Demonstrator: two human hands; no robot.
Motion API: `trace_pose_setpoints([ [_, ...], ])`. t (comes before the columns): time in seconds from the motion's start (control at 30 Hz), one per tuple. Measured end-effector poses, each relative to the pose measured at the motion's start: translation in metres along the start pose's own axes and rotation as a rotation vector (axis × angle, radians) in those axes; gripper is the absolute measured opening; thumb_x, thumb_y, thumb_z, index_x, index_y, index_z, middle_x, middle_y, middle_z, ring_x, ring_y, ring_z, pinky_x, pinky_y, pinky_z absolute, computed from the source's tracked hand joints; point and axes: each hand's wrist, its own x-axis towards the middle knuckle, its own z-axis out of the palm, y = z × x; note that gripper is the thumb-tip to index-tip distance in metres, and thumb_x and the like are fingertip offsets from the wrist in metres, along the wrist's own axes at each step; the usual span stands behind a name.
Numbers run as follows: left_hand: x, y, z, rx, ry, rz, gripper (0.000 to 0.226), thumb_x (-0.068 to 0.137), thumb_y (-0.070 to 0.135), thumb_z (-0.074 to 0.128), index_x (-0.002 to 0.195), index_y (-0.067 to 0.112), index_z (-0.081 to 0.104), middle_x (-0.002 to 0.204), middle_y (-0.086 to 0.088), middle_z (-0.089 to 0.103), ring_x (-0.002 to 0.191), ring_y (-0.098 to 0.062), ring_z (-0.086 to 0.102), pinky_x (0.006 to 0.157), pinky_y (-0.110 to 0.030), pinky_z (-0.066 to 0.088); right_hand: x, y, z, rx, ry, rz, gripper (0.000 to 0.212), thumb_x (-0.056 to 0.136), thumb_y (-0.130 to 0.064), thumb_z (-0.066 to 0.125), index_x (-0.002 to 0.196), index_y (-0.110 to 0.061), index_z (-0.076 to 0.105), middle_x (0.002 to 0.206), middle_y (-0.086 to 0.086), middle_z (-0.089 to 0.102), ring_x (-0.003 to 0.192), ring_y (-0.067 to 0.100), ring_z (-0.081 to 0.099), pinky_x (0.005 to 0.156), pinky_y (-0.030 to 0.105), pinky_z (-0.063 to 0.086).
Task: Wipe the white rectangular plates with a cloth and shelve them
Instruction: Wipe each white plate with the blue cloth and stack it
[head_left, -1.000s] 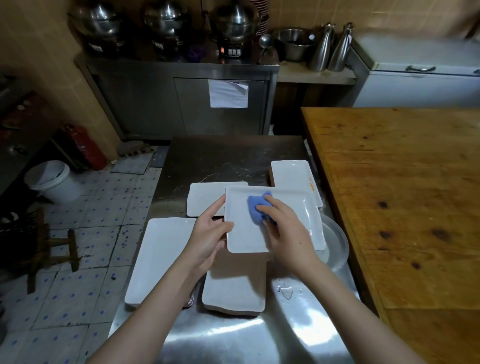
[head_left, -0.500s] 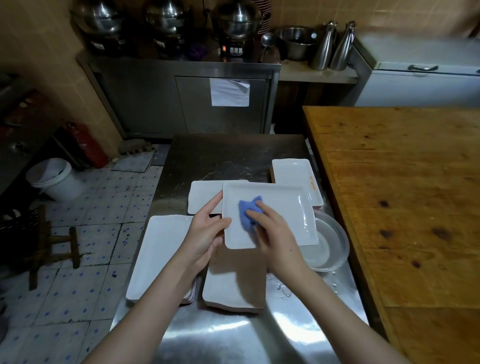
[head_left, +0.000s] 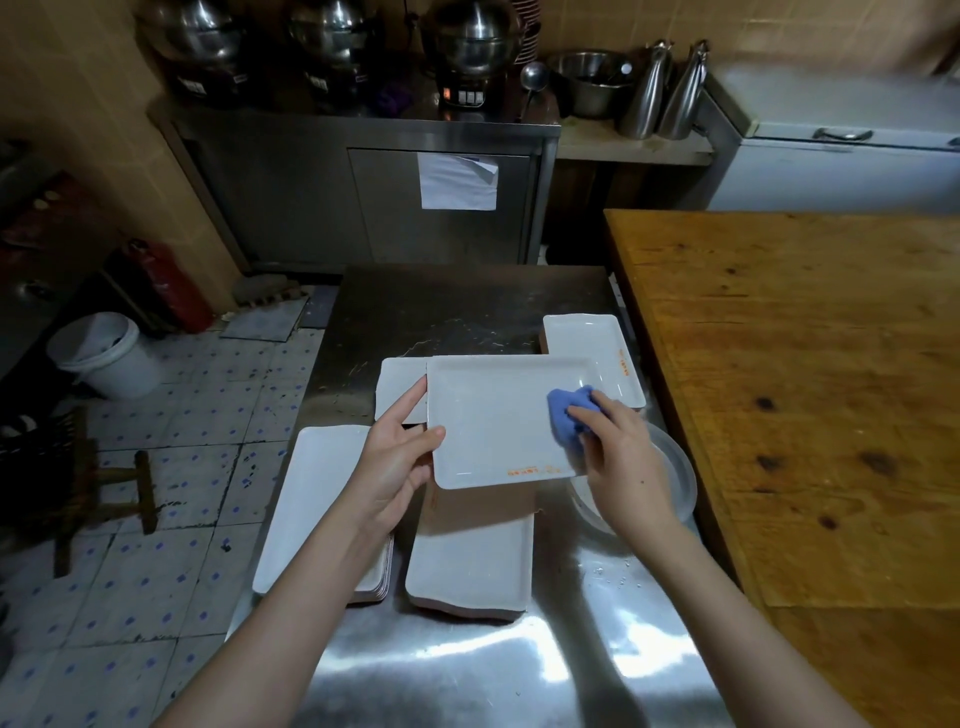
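A white rectangular plate (head_left: 493, 421) hangs above the steel table (head_left: 467, 306), face up, with orange print along its near edge. My left hand (head_left: 397, 457) grips its left edge. My right hand (head_left: 618, 447) presses a crumpled blue cloth (head_left: 569, 413) onto the plate's right end. Below lie other white rectangular plates: a stack at the left (head_left: 311, 499), one in the near middle (head_left: 470, 561), one at the far right (head_left: 597, 343), and one partly hidden behind my left hand (head_left: 400, 382).
A shallow round steel dish (head_left: 675, 478) sits under my right wrist. A large wooden table (head_left: 805, 389) borders the steel table on the right. Steel cabinet with pots stands at the back. A white bucket (head_left: 98, 353) and wooden stool (head_left: 104, 483) are on the tiled floor, left.
My right hand has swept the blue cloth from the plate's left-middle across to its right end. The left hand keeps its hold on the plate's left edge.
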Motion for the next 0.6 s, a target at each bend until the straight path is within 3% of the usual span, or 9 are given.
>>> trace_pose_setpoints([
  [0.13,0.003,-0.002,0.001,-0.015,-0.002,-0.006,0.059,0.090,-0.003,0.058,0.138,0.031,0.047,0.104,-0.006,0.074,0.097,-0.022,0.071,0.078,-0.038,0.060,-0.004,-0.005,0.004,0.032,-0.006,0.000,0.039,0.088,0.001,0.055,0.124,-0.014,0.058,0.142,0.007,0.043,0.123,0.026,0.046,0.090,0.027,0.039],
  [0.33,0.007,-0.005,0.002,-0.056,0.028,-0.018,0.059,0.092,-0.004,0.056,0.140,0.027,0.046,0.112,-0.012,0.070,0.097,-0.024,0.071,0.073,-0.036,0.061,-0.015,-0.048,0.024,0.129,-0.113,-0.183,0.035,0.085,0.002,0.054,0.118,-0.009,0.060,0.133,0.011,0.048,0.114,0.027,0.047,0.086,0.019,0.031],
  [0.47,0.007,-0.010,0.002,-0.045,0.013,-0.026,0.057,0.094,-0.004,0.051,0.142,0.027,0.043,0.104,-0.012,0.072,0.092,-0.024,0.072,0.075,-0.036,0.061,-0.020,-0.068,0.037,0.131,-0.212,-0.255,0.041,0.083,0.001,0.053,0.122,-0.009,0.056,0.136,0.010,0.044,0.117,0.026,0.044,0.088,0.029,0.040],
  [0.53,0.007,-0.012,0.000,-0.045,0.025,-0.031,0.058,0.095,-0.003,0.051,0.143,0.026,0.042,0.114,-0.014,0.069,0.098,-0.025,0.071,0.083,-0.039,0.058,-0.021,-0.067,0.037,0.107,-0.228,-0.257,0.043,0.082,0.002,0.052,0.123,-0.011,0.055,0.137,0.006,0.043,0.117,0.023,0.042,0.083,0.033,0.043],
  [0.6,0.008,-0.014,0.000,-0.044,0.022,-0.032,0.058,0.095,-0.004,0.050,0.144,0.026,0.042,0.107,-0.008,0.073,0.097,-0.023,0.071,0.080,-0.037,0.059,-0.019,-0.059,0.033,0.062,-0.221,-0.249,0.045,0.078,0.003,0.054,0.120,-0.013,0.056,0.135,0.004,0.045,0.116,0.022,0.043,0.075,0.033,0.044],
])
